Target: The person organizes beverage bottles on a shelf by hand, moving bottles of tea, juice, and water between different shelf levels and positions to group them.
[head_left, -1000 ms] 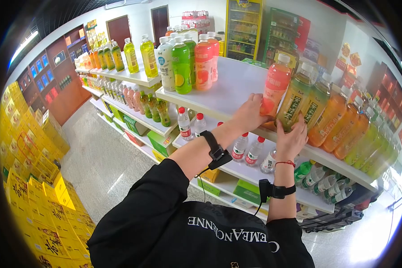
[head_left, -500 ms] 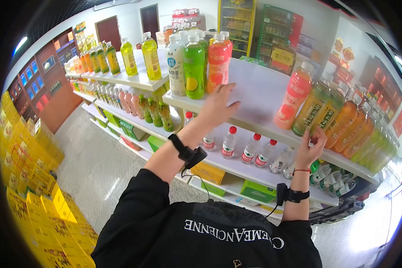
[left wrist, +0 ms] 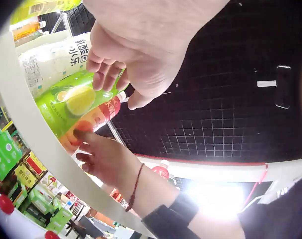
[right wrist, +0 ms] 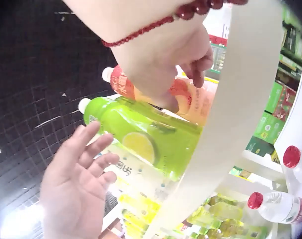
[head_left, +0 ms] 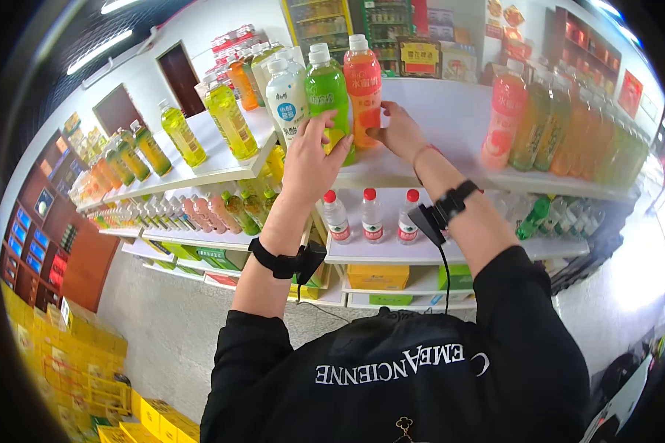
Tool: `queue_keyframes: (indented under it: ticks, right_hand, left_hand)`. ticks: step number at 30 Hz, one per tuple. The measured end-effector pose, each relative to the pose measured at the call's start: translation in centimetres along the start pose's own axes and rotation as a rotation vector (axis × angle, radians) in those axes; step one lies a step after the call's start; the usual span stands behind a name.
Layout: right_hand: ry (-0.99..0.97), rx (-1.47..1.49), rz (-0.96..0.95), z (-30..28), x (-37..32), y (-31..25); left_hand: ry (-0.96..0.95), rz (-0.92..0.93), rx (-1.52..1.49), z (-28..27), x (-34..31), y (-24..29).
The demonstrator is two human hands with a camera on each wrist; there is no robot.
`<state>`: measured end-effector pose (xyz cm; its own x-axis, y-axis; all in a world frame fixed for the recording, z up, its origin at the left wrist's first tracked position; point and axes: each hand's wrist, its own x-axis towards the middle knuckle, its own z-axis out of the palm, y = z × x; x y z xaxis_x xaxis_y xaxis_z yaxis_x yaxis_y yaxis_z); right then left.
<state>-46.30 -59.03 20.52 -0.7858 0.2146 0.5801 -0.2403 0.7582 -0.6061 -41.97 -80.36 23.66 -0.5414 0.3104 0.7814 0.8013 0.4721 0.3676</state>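
A green bottle [head_left: 326, 92] and a pink bottle [head_left: 363, 77] stand side by side at the front of the white top shelf [head_left: 436, 111]. My left hand [head_left: 312, 162] reaches up with fingers spread and loose right at the green bottle's lower half [right wrist: 151, 134]; no grip shows. The left hand [right wrist: 76, 174] appears open in the right wrist view. My right hand [head_left: 397, 131] comes from the right and holds the pink bottle's base [right wrist: 191, 102], thumb [right wrist: 172, 102] on it. In the left wrist view, the right hand's fingers [left wrist: 84, 144] touch the pink bottle [left wrist: 91, 122].
A white bottle [head_left: 284, 92] and yellow-green bottles [head_left: 229, 118] stand left of the green one. A row of pink, green and orange bottles [head_left: 561, 122] lines the shelf's right end. Water bottles [head_left: 369, 214] fill the shelf below. Yellow cartons [head_left: 89, 347] are stacked at the lower left.
Both hands left the pink and green bottles at the right-hand row and moved left to the bottle group at the shelf corner. The view turned left with them.
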Motion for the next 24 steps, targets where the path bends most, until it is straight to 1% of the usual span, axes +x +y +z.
queue_keyframes:
  ticks: [2,3,5,8,9,11,13,14,15,16,18,22,24]
  right_hand:
    - [-0.079,0.028,0.07,0.9,0.5,-0.6]
    - [-0.069,0.023,0.082,1.3,0.7,-0.6]
    - [-0.124,-0.041,0.196,1.8,0.9,-0.6]
    - [-0.125,-0.067,0.208,1.5,0.6,-1.6]
    - [-0.109,-0.071,0.205,1.5,0.7,-1.1]
    - [-0.101,-0.127,0.126,2.0,0.6,0.9]
    - [-0.071,-0.108,0.157,-0.7,-1.6,-0.4]
    - [-0.048,-0.088,0.188,-2.1,-2.6,-0.8]
    - [-0.03,-0.105,0.166,-3.0,-3.2,-0.1]
    - [-0.029,-0.102,0.173,-4.2,-4.1,0.2]
    - [0.034,-0.147,0.254,-7.1,-5.8,0.9]
    - [0.032,-0.265,0.298,-10.3,-7.0,2.4]
    - [0.069,-0.2,0.173,-11.2,-7.4,4.0]
  left_hand:
    - [-0.021,0.011,-0.009,-0.3,0.0,-0.1]
    - [-0.026,0.013,-0.009,-0.3,0.0,-0.1]
    - [-0.044,0.026,-0.032,0.6,0.1,-0.6]
    - [-0.078,0.069,-0.041,1.0,0.3,-0.2]
    - [-0.094,0.096,-0.037,1.0,0.7,0.1]
    - [-0.109,0.134,-0.028,1.1,1.2,0.2]
    - [-0.129,0.153,-0.013,1.2,1.6,0.3]
    - [-0.093,0.238,0.043,1.4,2.0,0.4]
    - [-0.06,0.322,0.098,1.6,2.4,0.6]
    - [-0.067,0.323,0.097,1.9,3.1,1.0]
    - [0.02,0.446,0.135,3.2,5.1,2.3]
    - [0.0,0.412,0.21,6.2,8.6,3.5]
    - [0.074,0.252,0.262,7.7,10.8,3.9]
